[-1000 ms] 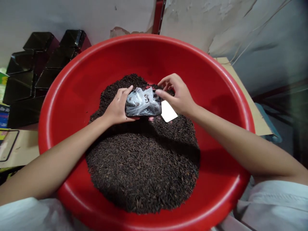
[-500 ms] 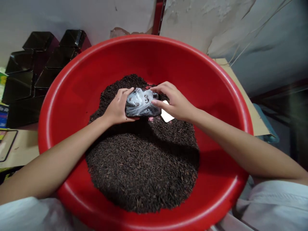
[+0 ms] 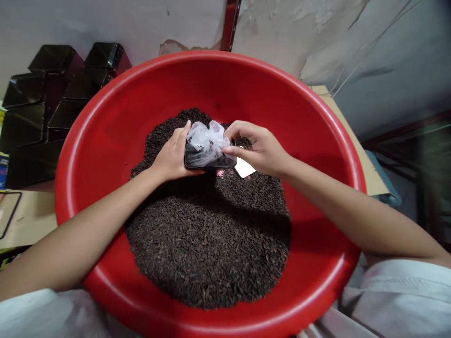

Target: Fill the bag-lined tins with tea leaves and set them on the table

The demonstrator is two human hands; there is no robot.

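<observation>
My left hand [image 3: 175, 154] is wrapped around the left side of a black tin [image 3: 200, 161]. A thin, clear plastic bag [image 3: 206, 138] lines the tin and bulges out of its mouth, with a few dark bits on it. My right hand [image 3: 259, 148] pinches the bag's right edge between thumb and fingers. Both hands are above a heap of dark loose tea leaves [image 3: 211, 249] in a big red basin [image 3: 218, 70]. Just under my right hand lies a bright, pale flat piece [image 3: 244, 168], partly covered by the fingers.
Several black tins [image 3: 26, 124] are stacked left of the basin. A cardboard sheet [image 3: 347, 126] lies at the right, behind the rim. A peeling wall [image 3: 282, 28] with a red metal post [image 3: 231, 26] stands at the back.
The bag has been pulled up and bunched above the tin's mouth, where it lay flatter before. My right hand has closed on its edge. My left hand keeps its hold.
</observation>
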